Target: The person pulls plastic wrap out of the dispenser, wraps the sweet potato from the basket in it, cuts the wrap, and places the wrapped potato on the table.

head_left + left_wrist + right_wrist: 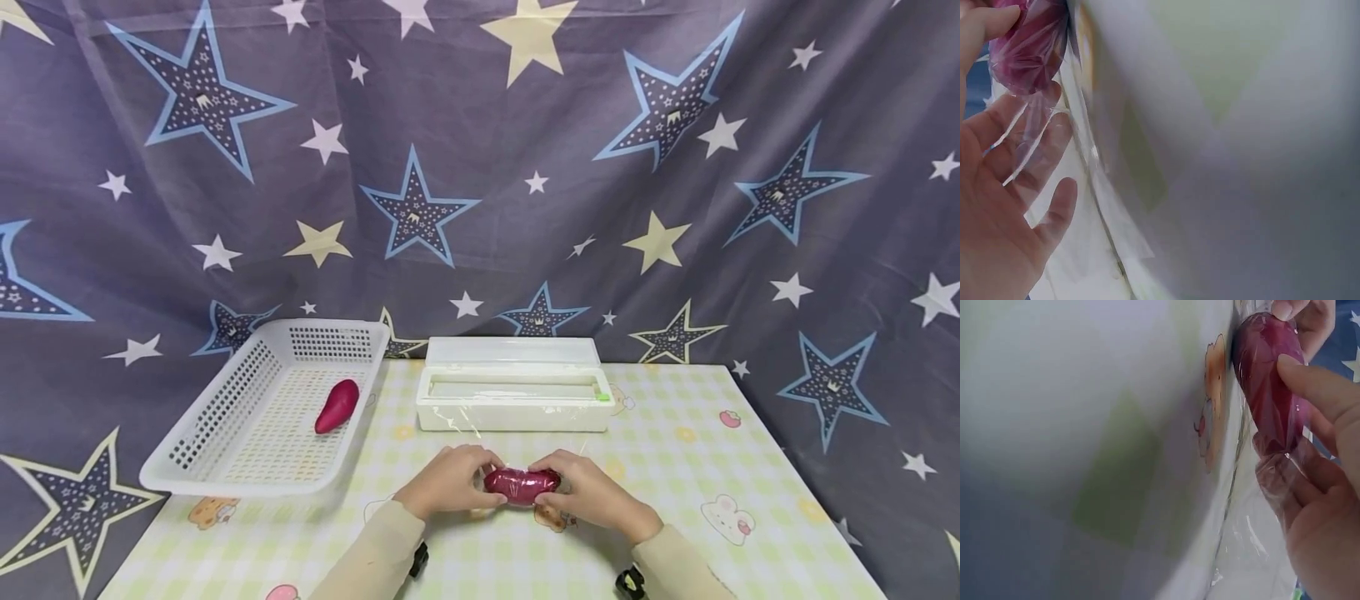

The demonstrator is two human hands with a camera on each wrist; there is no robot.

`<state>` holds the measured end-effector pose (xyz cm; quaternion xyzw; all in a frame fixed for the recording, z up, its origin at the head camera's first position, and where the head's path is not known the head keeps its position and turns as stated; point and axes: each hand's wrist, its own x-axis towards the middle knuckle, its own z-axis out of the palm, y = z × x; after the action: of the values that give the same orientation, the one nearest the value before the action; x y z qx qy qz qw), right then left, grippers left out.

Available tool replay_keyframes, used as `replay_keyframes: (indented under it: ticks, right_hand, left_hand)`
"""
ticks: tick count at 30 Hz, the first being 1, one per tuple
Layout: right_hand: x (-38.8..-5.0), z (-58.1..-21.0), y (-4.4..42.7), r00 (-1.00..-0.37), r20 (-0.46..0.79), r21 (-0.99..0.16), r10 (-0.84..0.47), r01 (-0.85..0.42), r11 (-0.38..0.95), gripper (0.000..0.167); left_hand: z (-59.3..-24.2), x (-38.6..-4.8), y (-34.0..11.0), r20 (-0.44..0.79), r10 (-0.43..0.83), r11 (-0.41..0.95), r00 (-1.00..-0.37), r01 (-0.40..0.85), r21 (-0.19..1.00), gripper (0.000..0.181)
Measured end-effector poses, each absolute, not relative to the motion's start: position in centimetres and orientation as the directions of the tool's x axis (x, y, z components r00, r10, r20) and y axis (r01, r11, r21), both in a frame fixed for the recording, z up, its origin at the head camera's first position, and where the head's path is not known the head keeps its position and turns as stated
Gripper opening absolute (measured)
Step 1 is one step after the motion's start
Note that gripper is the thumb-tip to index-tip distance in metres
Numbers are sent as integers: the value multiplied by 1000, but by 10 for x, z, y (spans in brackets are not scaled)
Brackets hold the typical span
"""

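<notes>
A dark red sweet potato [521,486], wrapped in clear cling film, is held low over the table's front half. My left hand [458,482] grips its left end, the thumb in front and the fingers behind. At the other end my right hand [588,490] holds it between thumb and fingers. In the left wrist view, loose film [1030,125] trails from the gathered end across the fingers. Wrinkled film also covers the sweet potato [1272,381] in the right wrist view. Behind the hands stands a white cling film dispenser [513,417], lid up, with film draped over its front.
On the left is a white plastic basket [168,477] with a second red sweet potato [339,406] inside. A checked cloth [675,467] covers the table. The star-printed curtain [480,108] hangs just behind the table's back edge.
</notes>
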<state>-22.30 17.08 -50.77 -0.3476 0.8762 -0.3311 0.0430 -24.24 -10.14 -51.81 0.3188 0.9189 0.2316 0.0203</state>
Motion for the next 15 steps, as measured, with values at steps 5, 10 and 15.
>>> replay_keyframes:
  ticks: [5, 10, 15]
  right_hand:
    - [-225, -511, 171, -770, 140, -646, -623, -548, 532, 35]
    - [-233, -508, 170, -742, 101, -694, -663, -530, 487, 30]
    - [-242, -505, 170, -719, 39, -744, -693, -484, 460, 26]
  left_hand:
    - [-518, -243, -101, 102, 604, 663, -790, 570, 485, 46]
    - [-517, -245, -106, 64, 609, 640, -791, 537, 549, 48]
    - [-514, -245, -114, 79, 567, 698, -820, 529, 482, 59]
